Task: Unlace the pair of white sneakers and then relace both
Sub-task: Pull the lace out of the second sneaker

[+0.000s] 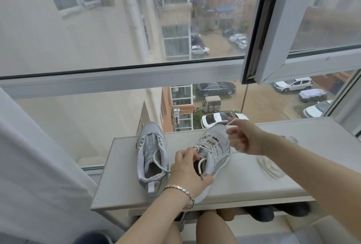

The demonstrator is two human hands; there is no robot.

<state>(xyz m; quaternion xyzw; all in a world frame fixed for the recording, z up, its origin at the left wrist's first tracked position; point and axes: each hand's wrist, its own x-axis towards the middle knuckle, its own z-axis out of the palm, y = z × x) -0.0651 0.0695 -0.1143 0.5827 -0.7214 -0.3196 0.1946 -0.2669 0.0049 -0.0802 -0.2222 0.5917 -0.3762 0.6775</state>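
Observation:
Two pale grey-white sneakers stand on a white shelf top [244,185] by the window. The left sneaker [151,157] has empty eyelets and a loose lace lying across its opening. The right sneaker [213,148] is tilted and carries a cream lace [207,142] crossed through its eyelets. My left hand [187,169], with a bracelet at the wrist, grips the collar of the right sneaker, fingers curled at the upper eyelets. My right hand [244,136] pinches the lace end, pulled up and to the right over the toe.
A clear glass dish [270,167] lies on the shelf to the right of the shoes. An open window sash [273,28] juts inward above right. A white curtain [29,155] hangs at the left. Dark shoes [261,213] sit under the shelf, beyond my knees.

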